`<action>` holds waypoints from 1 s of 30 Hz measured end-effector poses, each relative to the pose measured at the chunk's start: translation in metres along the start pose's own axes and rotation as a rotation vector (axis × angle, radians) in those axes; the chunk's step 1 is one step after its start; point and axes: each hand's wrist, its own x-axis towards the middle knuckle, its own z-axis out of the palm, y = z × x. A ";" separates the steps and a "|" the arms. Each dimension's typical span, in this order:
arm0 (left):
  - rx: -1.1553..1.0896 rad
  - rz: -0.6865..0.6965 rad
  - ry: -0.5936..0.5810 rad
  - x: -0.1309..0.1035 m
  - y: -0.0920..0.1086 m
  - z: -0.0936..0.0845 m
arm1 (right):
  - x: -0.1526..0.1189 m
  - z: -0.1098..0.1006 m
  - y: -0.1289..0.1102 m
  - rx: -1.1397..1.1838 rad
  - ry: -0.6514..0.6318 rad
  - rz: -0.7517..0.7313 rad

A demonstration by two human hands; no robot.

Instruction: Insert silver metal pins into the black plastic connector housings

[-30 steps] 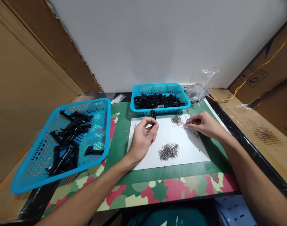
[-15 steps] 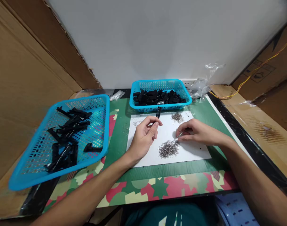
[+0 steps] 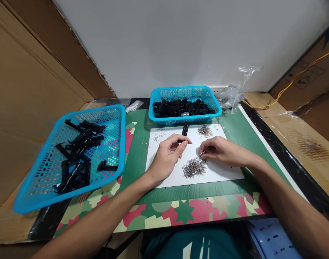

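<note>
Toward the near side of the table (image 3: 159,197), a white sheet (image 3: 221,173) bears a larger pile of small bent metal pieces (image 3: 194,168). Just beyond its edge, the right hand (image 3: 224,151) pinches a thin silvery item (image 3: 203,152) between its fingertips, pointing down toward the pile; whether it grips a metal piece is too fine to tell. The left hand (image 3: 166,160), fingers curled against the thumb, pinches a slim black part (image 3: 185,128) that sticks up past the fingers.

To the left, a blue basket (image 3: 124,144) carries a loose heap of long black parts (image 3: 80,144), one lying apart near its right side. Farther out on the sheet sits a smaller metal pile (image 3: 204,131), and behind it another blue basket (image 3: 186,119) holds many black pieces (image 3: 177,107).

Work looks partway along: one part is in hand, and plenty of metal pieces remain loose. Which basket, if either, holds finished parts cannot be told.
</note>
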 end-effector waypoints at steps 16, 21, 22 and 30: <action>0.166 0.094 -0.065 -0.001 -0.005 -0.001 | -0.008 0.000 -0.007 0.005 0.187 -0.095; 0.250 0.114 -0.132 -0.003 -0.004 0.001 | -0.009 0.001 -0.005 0.002 0.153 -0.082; 0.263 0.111 -0.149 -0.003 -0.004 0.001 | -0.008 0.001 -0.005 -0.005 0.153 -0.078; 0.348 0.101 -0.134 -0.003 -0.006 0.002 | 0.000 0.006 -0.008 -0.128 0.072 -0.067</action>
